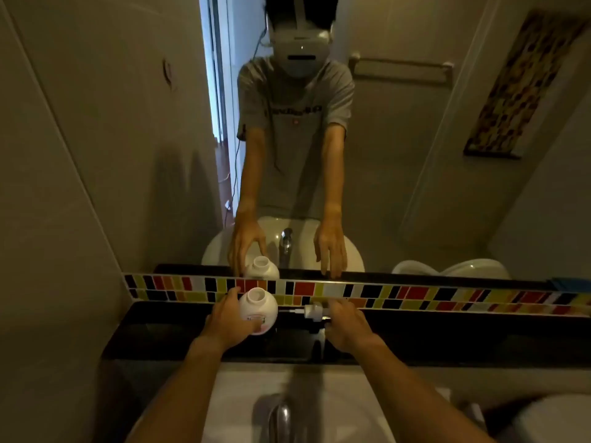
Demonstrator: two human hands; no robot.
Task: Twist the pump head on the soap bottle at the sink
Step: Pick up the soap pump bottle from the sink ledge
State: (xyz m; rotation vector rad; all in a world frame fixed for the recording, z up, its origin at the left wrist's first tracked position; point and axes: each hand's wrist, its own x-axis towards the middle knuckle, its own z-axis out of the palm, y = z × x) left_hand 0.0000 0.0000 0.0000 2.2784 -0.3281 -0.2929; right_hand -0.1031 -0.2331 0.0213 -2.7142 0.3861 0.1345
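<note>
A round white soap bottle (258, 306) stands upright on the black counter ledge (447, 334), its neck open with no pump in it. My left hand (227, 321) is wrapped around the bottle's left side. The white pump head (314, 311) lies flat on the ledge just right of the bottle, its thin tube pointing left toward it. My right hand (347, 324) rests over the pump head's right end, fingers on it. The mirror (415, 187) above repeats both hands and the bottle.
A chrome faucet (279, 417) rises over the white sink basin (345, 404) below the ledge. A strip of coloured tiles (415, 294) runs behind the ledge. A white toilet (550, 420) sits at the lower right. A wall stands close on the left.
</note>
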